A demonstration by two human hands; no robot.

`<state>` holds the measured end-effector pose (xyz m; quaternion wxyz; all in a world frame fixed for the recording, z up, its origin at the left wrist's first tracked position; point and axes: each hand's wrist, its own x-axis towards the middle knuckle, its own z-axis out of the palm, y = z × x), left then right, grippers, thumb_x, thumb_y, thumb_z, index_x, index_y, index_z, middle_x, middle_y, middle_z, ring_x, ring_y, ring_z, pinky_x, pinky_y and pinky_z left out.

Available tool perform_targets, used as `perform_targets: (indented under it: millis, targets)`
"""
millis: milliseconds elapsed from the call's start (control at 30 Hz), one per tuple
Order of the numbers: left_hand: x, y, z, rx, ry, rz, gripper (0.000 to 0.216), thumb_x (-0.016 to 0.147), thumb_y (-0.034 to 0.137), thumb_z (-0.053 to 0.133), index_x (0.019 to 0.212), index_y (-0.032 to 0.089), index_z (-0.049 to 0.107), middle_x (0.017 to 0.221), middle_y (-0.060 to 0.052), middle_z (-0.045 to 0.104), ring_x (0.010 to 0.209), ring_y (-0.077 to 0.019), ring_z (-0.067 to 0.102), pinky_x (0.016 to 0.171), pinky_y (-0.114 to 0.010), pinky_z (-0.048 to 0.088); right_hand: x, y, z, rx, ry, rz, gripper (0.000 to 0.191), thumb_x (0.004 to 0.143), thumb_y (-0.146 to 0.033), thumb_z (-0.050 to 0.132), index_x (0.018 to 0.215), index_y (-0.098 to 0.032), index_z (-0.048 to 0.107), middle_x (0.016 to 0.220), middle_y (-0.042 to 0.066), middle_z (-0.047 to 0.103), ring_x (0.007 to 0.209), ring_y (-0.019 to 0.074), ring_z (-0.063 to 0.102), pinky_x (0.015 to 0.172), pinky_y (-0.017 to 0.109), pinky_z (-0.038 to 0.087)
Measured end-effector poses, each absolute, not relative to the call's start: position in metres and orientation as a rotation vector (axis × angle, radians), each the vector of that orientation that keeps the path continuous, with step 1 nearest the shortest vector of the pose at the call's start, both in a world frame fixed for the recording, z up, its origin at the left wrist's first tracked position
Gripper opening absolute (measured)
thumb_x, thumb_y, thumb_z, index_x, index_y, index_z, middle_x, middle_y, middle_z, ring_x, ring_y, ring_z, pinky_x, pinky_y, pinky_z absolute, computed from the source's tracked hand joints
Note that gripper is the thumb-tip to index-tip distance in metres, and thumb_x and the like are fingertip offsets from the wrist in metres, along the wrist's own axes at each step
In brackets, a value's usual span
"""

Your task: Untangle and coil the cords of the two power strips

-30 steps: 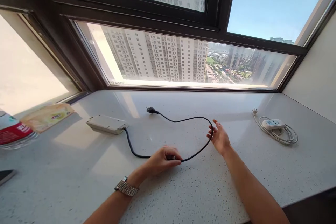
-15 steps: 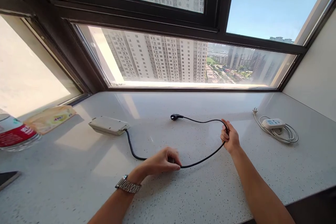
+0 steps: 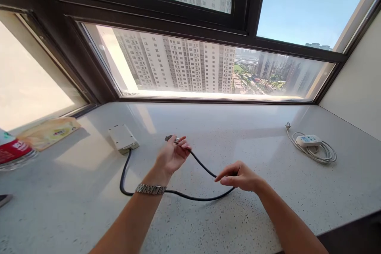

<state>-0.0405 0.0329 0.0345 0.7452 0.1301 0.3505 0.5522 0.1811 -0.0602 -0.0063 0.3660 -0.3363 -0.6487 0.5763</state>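
Counter (image 3: 208, 226), near edge: both forearms come in from below, watch (image 3: 150, 189) on the left wrist.

Cord (image 3: 184, 197): black, lies on the counter as a low U. It runs from the strip down and left, along under the left forearm, then right to a fold at the right hand. From the fold it doubles back up-left, off the surface.

Right hand (image 3: 241, 176): low, just over the counter, fingers drawn together and pinched on the cord at the fold. Thumb and index point left.

Left hand (image 3: 172, 154): raised, palm up, closed on the cord's free end. Plug (image 3: 168, 138) sticks out past the fingertips, pointing up-left and away.

Hands are near each other but apart, with the lifted span between them. Its long axis is diagonal, from near-right to far-left. The left hand is nearer the plug and the strip; the right hand has the bend.

Strip (image 3: 122, 138): pale, flat on the counter, just beyond and left of the left hand, long axis roughly front to back, cord exiting its near end.

Further out: white strip (image 3: 309, 141) with coiled lead at far right, well apart. Packet (image 3: 49, 131) and bottle (image 3: 13, 151) at far left. Window (image 3: 190, 67) is behind it all.
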Motion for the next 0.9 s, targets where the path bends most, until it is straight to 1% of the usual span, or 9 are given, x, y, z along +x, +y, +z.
perform_targets:
  millis: [100,200,300,400,500,600,700,800,900]
  targets:
    - [-0.069,0.037,0.039,0.23,0.825,1.319,0.038,0.1,0.029,0.022,0.073,0.015,0.044,0.045,0.008,0.03,0.032,-0.0065,0.029,0.035,-0.019,0.032,0.201,-0.056,0.001,-1.065,-1.614,1.267,0.046,0.076,-0.037,0.07,0.116,-0.016,0.061,0.054,-0.009,0.032,0.048,0.0064,0.027,0.045,0.021,0.022]
    - [-0.087,0.037,0.041,0.208,0.858,1.435,0.039,0.1,0.029,0.018,0.072,0.016,0.042,0.044,0.008,0.027,0.032,-0.0057,0.024,0.033,-0.018,0.027,0.222,-0.051,0.004,-1.293,-1.568,1.102,0.027,0.074,-0.037,0.069,0.088,-0.014,0.067,0.052,-0.007,0.037,0.047,0.0069,0.031,0.044,0.021,0.024]
    - [-0.086,0.034,0.044,0.263,0.888,1.529,0.039,0.1,0.031,0.023,0.068,0.017,0.04,0.042,0.009,0.021,0.031,-0.0053,0.017,0.031,-0.018,0.018,0.237,-0.047,0.002,-1.365,-1.385,1.062,0.028,0.067,-0.038,0.073,0.061,-0.016,0.058,0.051,-0.005,0.041,0.044,0.0071,0.035,0.042,0.022,0.031]
    - [-0.071,0.029,0.042,0.543,0.924,1.782,0.034,0.096,0.033,0.038,0.066,0.018,0.038,0.042,0.01,0.02,0.032,-0.0046,0.014,0.032,-0.018,0.014,0.239,-0.045,-0.001,-1.303,-1.218,1.209,0.03,0.062,-0.034,0.076,0.056,-0.017,0.051,0.046,-0.009,0.033,0.04,0.0049,0.028,0.042,0.021,0.033]
    - [-0.053,0.018,0.029,0.998,0.924,1.936,0.03,0.083,0.039,0.06,0.068,0.018,0.044,0.044,0.009,0.028,0.035,-0.005,0.023,0.034,-0.018,0.018,0.229,-0.044,-0.002,-1.104,-0.981,1.389,0.033,0.061,-0.029,0.075,0.056,-0.018,0.043,0.046,-0.011,0.025,0.04,0.0031,0.016,0.035,0.017,0.018]
    - [-0.033,0.003,0.007,1.362,0.951,1.727,0.04,0.071,0.047,0.068,0.058,0.018,0.044,0.044,0.006,0.032,0.04,-0.0068,0.03,0.038,-0.021,0.021,0.22,-0.042,0.0,-0.825,-0.659,1.419,0.031,0.062,-0.029,0.069,0.056,-0.019,0.04,0.051,-0.01,0.024,0.041,0.0037,0.012,0.033,0.017,0.008]
    - [-0.013,-0.012,-0.006,1.472,0.882,1.416,0.049,0.07,0.056,0.064,0.052,0.019,0.039,0.044,0.006,0.029,0.04,-0.0063,0.025,0.039,-0.023,0.02,0.217,-0.041,0.002,-0.642,-0.468,1.335,0.011,0.068,-0.028,0.057,0.068,-0.017,0.055,0.054,-0.008,0.031,0.04,0.005,0.016,0.033,0.017,0.014]
    - [0.002,-0.023,-0.009,1.4,0.804,1.178,0.054,0.069,0.065,0.06,0.054,0.02,0.036,0.044,0.007,0.026,0.039,-0.0051,0.02,0.038,-0.022,0.017,0.215,-0.043,0.003,-0.575,-0.475,1.273,0.023,0.074,-0.028,0.048,0.087,-0.018,0.064,0.06,-0.005,0.042,0.041,0.0062,0.024,0.036,0.019,0.023]
    - [0.012,-0.03,-0.01,1.286,0.777,1.009,0.056,0.066,0.068,0.062,0.057,0.02,0.034,0.045,0.009,0.025,0.038,-0.0038,0.019,0.037,-0.02,0.015,0.206,-0.049,0.005,-0.543,-0.633,1.281,0.031,0.08,-0.037,0.045,0.093,-0.019,0.066,0.058,-0.005,0.041,0.039,0.0066,0.022,0.036,0.02,0.022]
